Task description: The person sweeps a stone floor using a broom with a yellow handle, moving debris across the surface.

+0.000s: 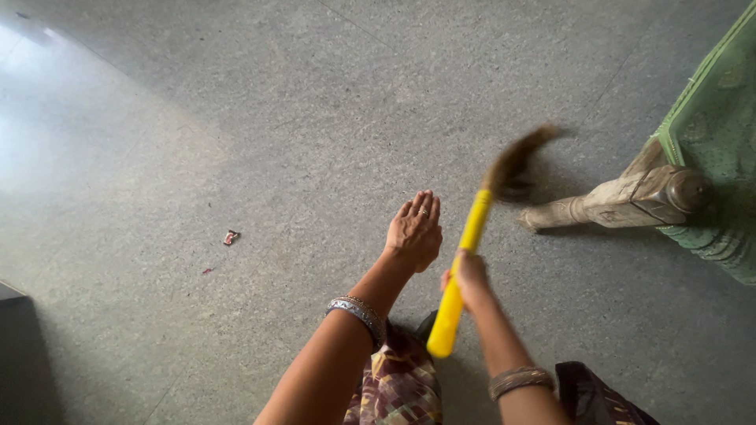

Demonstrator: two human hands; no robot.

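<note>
Right of centre, the right hand (468, 277) has its grip closed around the yellow handle of a broom (465, 260), whose blurred bristles sit near the wooden furniture leg (606, 206) at upper right. The left hand (415, 230) hovers open and empty. Sweeping well here probably means low, short strokes drawing dust toward the scraps (230, 237) at left on the floor (236, 118).

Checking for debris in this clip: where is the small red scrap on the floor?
In the head view the red scrap lies on the grey floor, left of the open left hand, far from the broom.
</note>
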